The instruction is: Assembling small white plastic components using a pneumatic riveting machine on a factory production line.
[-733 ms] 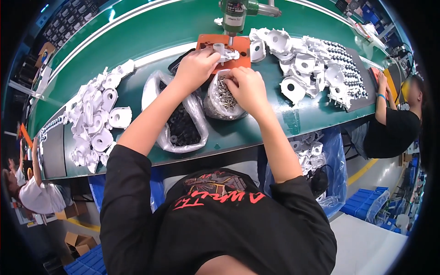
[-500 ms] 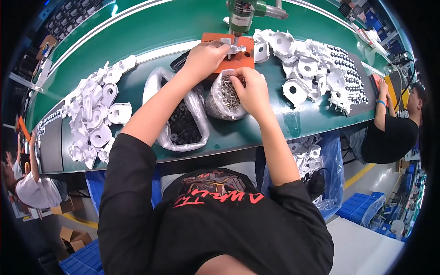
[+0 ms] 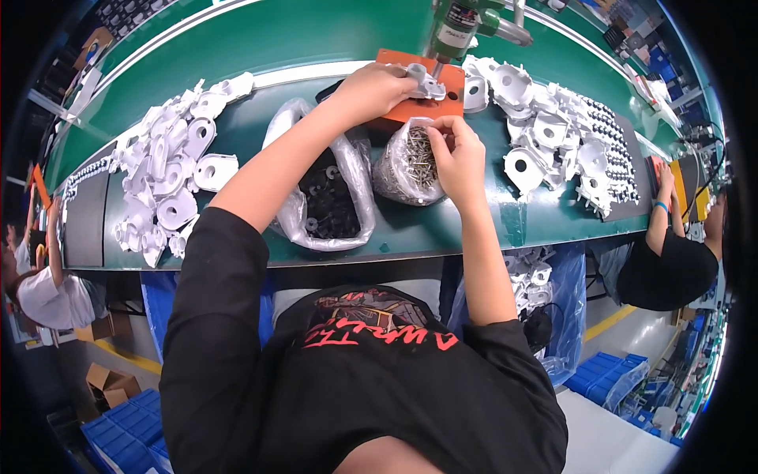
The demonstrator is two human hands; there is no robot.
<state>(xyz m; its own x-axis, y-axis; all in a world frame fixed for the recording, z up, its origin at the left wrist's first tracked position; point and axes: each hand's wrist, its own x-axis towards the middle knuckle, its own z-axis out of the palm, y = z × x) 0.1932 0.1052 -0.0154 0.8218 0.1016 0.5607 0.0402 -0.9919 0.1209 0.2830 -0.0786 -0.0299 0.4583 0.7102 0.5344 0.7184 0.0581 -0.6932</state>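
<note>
Since approx half a sec ago: L hand (image 3: 377,88) stays clamped on the white plastic part (image 3: 424,81), seated on the orange jig (image 3: 417,101) under the green screwdriver (image 3: 456,28). R hand (image 3: 456,150) has moved off the part and now pinches at the screw bag (image 3: 408,164) mouth on the desk (image 3: 442,225); whether it holds a screw, can't tell.

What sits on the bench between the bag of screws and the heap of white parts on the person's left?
In the head view, an open clear bag of black washers lies between the bag of screws and the left heap of white parts.
</note>
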